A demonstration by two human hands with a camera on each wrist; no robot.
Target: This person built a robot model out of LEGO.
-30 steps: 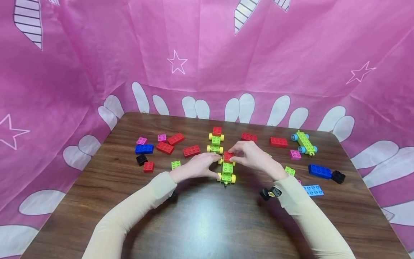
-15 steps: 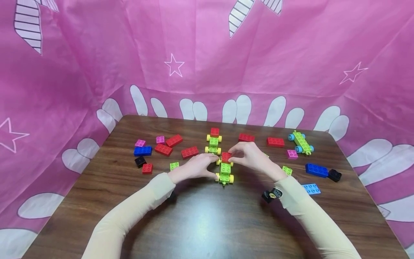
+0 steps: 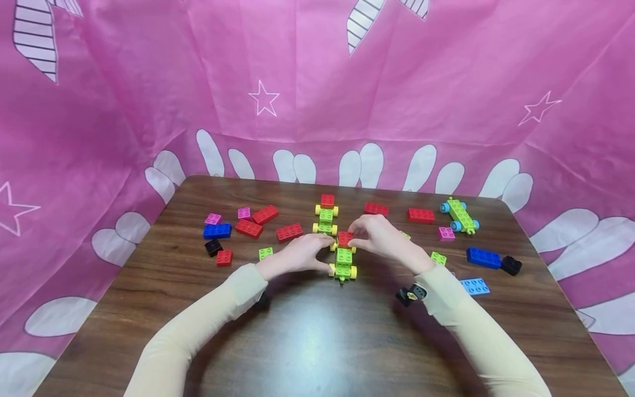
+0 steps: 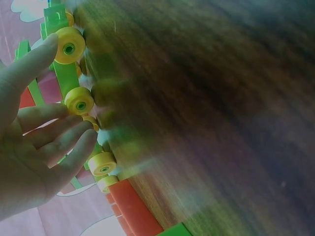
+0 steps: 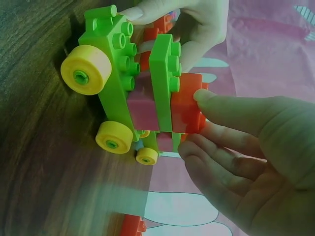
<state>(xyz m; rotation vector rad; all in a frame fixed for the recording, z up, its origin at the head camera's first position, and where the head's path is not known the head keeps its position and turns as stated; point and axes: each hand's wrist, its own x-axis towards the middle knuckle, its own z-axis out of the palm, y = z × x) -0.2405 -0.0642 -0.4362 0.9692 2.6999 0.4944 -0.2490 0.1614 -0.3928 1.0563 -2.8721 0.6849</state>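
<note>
Just right of centre in the head view, I am seeing a yellow-wheeled green car (image 3: 343,257) standing on the worktop (image 3: 307,331), a pink brick (image 5: 143,104) sitting under its upper green brick (image 5: 161,82). My right hand (image 3: 379,237) is pinching the red brick (image 5: 186,103) on top; my left hand (image 3: 297,256) is reaching alongside, fingers extended, thumb tip meeting a wheel (image 4: 70,48). A similar car (image 3: 326,218) is standing just above in the frame.

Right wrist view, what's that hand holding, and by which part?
The right hand pinches the red brick atop the nearer yellow-wheeled car, near the brick's top, with thumb and fingers opposed.
</note>
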